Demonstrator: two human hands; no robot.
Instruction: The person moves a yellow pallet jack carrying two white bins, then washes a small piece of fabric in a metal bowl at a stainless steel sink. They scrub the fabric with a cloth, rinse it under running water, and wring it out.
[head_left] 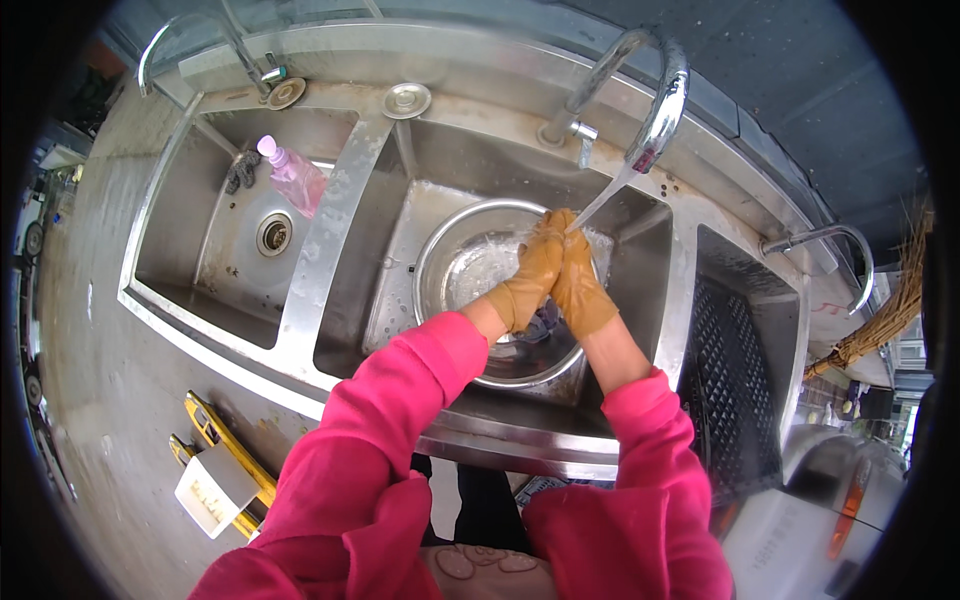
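Both hands wear tan-orange rubber gloves and are pressed together under the running tap (660,120), above a round metal basin (420,262). My left hand (537,268) leans against my right hand (577,275), fingers closed and pointing at the tap. Anything between the palms is hidden. Water from the spout strikes the fingertips. Inside the basin there is shiny water, and a dark wet cloth-like lump (540,325) shows below the wrists. The basin stands in the middle compartment of a steel sink (340,215).
In the left compartment lie a pink pump bottle (292,177) and a dark scrubber-like bundle (242,172). A black perforated crate (735,370) fills the right compartment. Round drain lids (406,100) rest on the back ledge. A straw broom (865,340) leans at far right; a yellow stand (225,435) is on the floor.
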